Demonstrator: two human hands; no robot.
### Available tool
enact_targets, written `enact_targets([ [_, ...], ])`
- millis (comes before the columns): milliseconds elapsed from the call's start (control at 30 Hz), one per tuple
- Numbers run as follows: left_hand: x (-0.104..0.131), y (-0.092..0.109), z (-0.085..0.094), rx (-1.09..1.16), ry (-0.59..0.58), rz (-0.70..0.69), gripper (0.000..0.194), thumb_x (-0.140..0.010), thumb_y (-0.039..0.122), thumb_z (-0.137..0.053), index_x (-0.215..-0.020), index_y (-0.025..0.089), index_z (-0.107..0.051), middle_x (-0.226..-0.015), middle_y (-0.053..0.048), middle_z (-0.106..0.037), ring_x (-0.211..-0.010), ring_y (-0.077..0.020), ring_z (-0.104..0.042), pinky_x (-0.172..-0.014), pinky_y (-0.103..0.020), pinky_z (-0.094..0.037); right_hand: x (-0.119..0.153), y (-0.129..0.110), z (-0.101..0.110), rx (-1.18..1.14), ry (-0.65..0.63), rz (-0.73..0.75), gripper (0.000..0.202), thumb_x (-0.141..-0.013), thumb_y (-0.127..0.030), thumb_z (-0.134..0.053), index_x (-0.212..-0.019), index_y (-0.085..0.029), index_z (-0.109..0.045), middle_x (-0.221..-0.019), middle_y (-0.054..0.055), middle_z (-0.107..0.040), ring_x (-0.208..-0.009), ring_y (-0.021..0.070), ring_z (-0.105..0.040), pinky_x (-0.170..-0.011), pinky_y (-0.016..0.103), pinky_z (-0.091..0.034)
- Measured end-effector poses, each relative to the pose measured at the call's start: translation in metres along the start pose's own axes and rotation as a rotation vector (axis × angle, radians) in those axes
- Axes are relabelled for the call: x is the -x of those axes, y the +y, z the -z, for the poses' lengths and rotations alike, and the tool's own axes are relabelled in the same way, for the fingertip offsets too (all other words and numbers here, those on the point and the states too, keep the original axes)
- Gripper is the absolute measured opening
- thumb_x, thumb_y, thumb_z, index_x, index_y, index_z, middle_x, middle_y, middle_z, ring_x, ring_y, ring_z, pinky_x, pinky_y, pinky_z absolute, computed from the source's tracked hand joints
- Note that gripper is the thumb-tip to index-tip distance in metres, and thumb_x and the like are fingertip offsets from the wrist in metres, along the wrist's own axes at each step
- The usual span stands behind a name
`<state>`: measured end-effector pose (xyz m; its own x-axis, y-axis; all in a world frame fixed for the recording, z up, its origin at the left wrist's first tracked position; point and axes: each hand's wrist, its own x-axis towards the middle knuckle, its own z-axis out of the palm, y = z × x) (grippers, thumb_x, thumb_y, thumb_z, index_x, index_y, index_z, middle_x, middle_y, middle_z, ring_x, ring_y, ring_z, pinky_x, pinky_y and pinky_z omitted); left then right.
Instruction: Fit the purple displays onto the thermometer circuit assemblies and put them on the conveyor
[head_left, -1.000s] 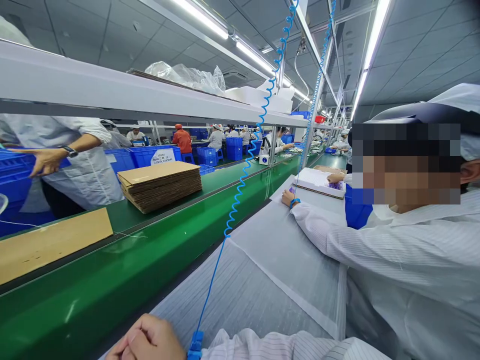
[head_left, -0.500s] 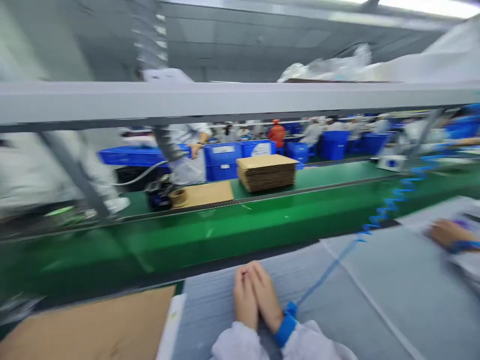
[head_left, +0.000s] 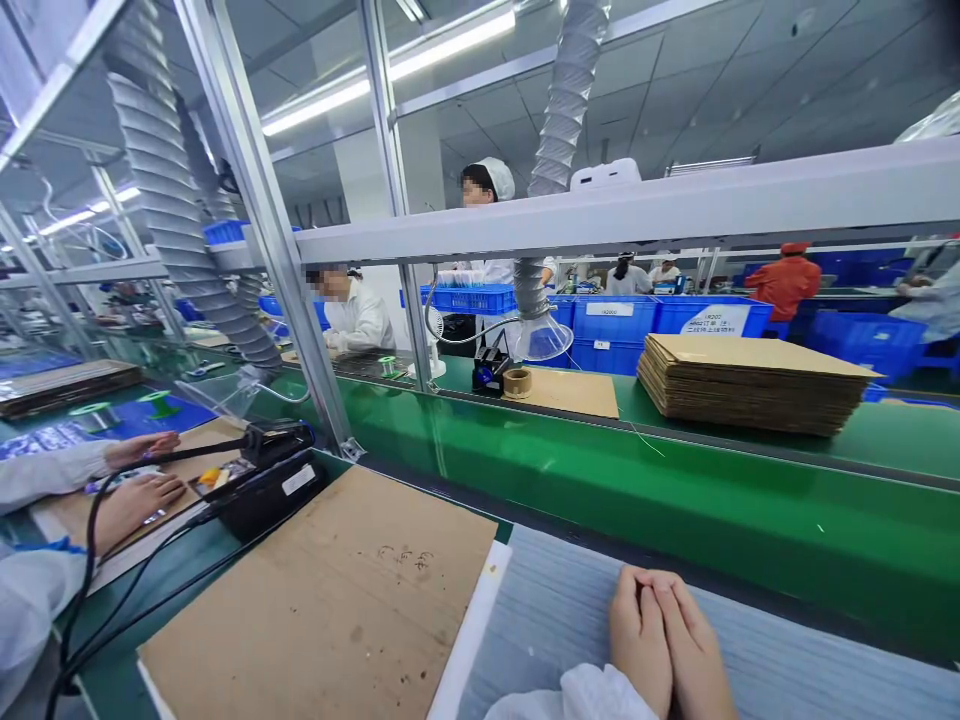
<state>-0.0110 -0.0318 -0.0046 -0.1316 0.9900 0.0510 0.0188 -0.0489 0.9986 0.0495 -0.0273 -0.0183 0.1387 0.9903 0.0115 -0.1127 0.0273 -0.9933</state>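
Note:
My left hand and my right hand rest side by side on a pale blue-grey mat at the bench's front. Their inner edges touch and their fingertips meet, with the fingers of each pressed together. Both look closed, and no object shows in or between them. White sleeves cover the wrists. Left of the mat lies a large brown cardboard sheet with handwritten marks and small stains.
A green conveyor belt runs beyond the mat. Past it are a cardboard stack, a tape roll and blue bins. A co-worker's hands are at left beside a black box. A white shelf beam crosses overhead.
The view has swung left and sharpened, bringing in the whole cardboard sheet and the left co-worker's hands. The right-hand neighbour's hand has left the frame. My hands keep the same pose.

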Motion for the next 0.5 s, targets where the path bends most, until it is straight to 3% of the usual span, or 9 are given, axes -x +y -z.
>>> enact_targets([
  [367, 0.007, 0.009, 0.0, -0.049, 0.029, 0.077, 0.021, -0.086, 0.019, -0.031, -0.079, 0.016, -0.051, -0.082, -0.006, -0.061, -0.078, -0.0164, -0.054, -0.074, -0.027, -0.039, -0.003, 0.008, 0.006, 0.071, 0.0, -0.081, 0.054, -0.061, -0.063, -0.054, -0.088, -0.017, -0.059, -0.095, 0.008, -0.064, -0.091, 0.0254, -0.057, -0.078, 0.033, -0.048],
  [500, 0.005, 0.002, 0.001, -0.1, 0.056, 0.096, 0.021, -0.084, 0.015, -0.033, -0.082, 0.015, -0.054, -0.087, -0.008, -0.062, -0.082, -0.0174, -0.055, -0.075, -0.028, -0.038, -0.007, 0.017, 0.015, 0.134, -0.054, -0.026, 0.044, -0.068, -0.057, -0.051, -0.088, -0.019, -0.061, -0.094, 0.008, -0.066, -0.09, 0.0262, -0.06, -0.08, 0.036, -0.05],
])
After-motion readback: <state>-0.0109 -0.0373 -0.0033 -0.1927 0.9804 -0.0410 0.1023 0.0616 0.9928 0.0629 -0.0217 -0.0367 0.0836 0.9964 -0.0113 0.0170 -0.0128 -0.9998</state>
